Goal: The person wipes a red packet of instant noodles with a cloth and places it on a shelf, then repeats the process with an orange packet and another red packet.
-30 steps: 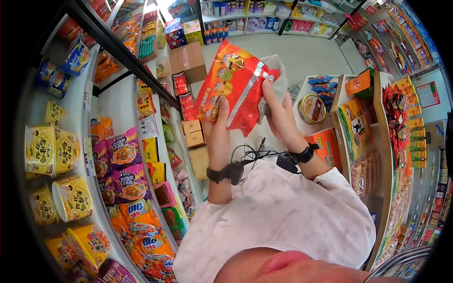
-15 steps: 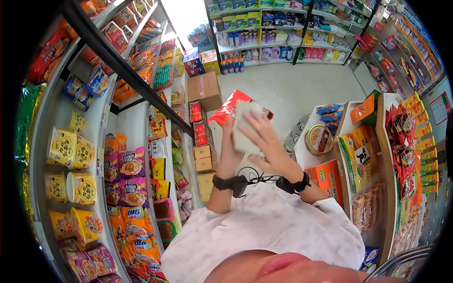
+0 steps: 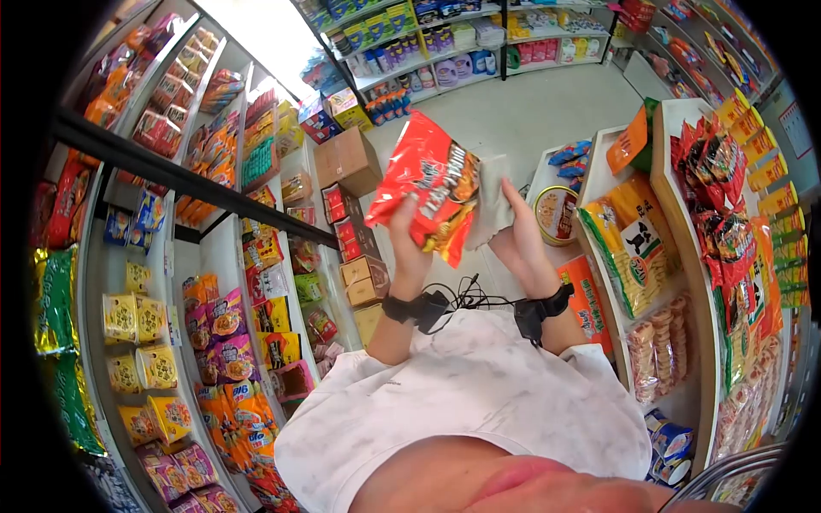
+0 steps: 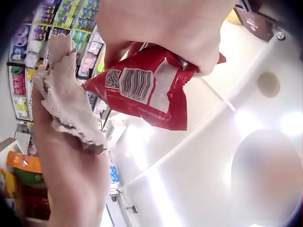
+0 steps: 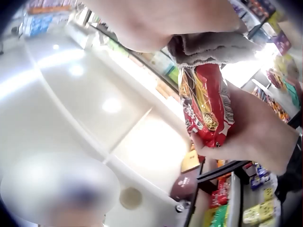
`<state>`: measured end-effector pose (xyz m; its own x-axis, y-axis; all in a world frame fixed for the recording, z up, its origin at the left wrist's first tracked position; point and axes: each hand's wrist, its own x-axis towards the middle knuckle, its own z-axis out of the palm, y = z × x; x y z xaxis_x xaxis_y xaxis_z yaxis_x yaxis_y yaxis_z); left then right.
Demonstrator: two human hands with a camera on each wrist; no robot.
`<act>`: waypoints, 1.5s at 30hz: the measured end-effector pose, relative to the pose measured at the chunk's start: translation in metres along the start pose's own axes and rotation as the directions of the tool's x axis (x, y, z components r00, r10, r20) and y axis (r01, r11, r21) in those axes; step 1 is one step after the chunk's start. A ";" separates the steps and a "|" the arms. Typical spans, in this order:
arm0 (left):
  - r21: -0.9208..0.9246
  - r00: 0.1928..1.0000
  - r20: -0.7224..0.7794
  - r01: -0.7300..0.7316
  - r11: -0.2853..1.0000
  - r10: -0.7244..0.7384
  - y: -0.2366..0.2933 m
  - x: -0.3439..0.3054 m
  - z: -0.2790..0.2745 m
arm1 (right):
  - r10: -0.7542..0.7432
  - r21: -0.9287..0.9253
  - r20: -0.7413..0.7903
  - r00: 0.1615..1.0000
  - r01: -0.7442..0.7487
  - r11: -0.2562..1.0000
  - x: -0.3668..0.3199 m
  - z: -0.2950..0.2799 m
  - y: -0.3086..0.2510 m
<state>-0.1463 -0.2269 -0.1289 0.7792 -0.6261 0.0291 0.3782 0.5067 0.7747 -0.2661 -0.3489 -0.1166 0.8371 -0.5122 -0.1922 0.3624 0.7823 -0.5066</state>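
My left hand grips a red food packet by its lower left part, in front of my chest. The printed front of the packet, with lettering and a food picture, faces up in the head view. A barcode shows on its back in the left wrist view. My right hand holds a grey cloth at the packet's right edge. In the left wrist view the cloth drapes over the right hand's fingers, hiding most of them. The right wrist view shows the cloth against one end of the packet.
Shelves of cup noodles and bagged food run along the left. A rack with yellow bags and a round tin stands at right. A cardboard box sits on the floor ahead. Black cables hang between the wrists.
The right hand with the cloth passed over the packet, fingers spread, and has moved back to its right edge. The packet has turned, its lettered front now facing up. The head view has tilted.
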 end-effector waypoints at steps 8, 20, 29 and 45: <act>0.260 0.987 0.160 -0.008 0.966 -0.035 -0.032 0.012 0.060 | -0.192 0.043 -0.099 0.976 0.197 0.979 -0.004 -0.037 -0.023; 0.043 0.974 0.229 -0.004 0.999 -0.006 -0.014 0.017 0.042 | -0.567 -0.380 -0.242 0.787 0.461 0.802 -0.017 -0.010 0.008; 0.098 0.976 0.151 0.145 0.985 -0.159 0.059 0.016 -0.032 | -0.669 -0.949 -0.002 0.743 0.209 0.235 -0.031 0.044 0.037; 0.275 0.805 0.327 0.420 0.865 -0.495 0.049 -0.001 -0.061 | -0.559 -0.577 -0.486 0.672 0.234 0.783 -0.095 0.049 0.080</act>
<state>-0.0979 -0.1655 -0.1291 0.2772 -0.9485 -0.1534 0.5168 0.0126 0.8560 -0.2966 -0.2207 -0.0979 0.1604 -0.9537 -0.2543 0.2435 0.2879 -0.9262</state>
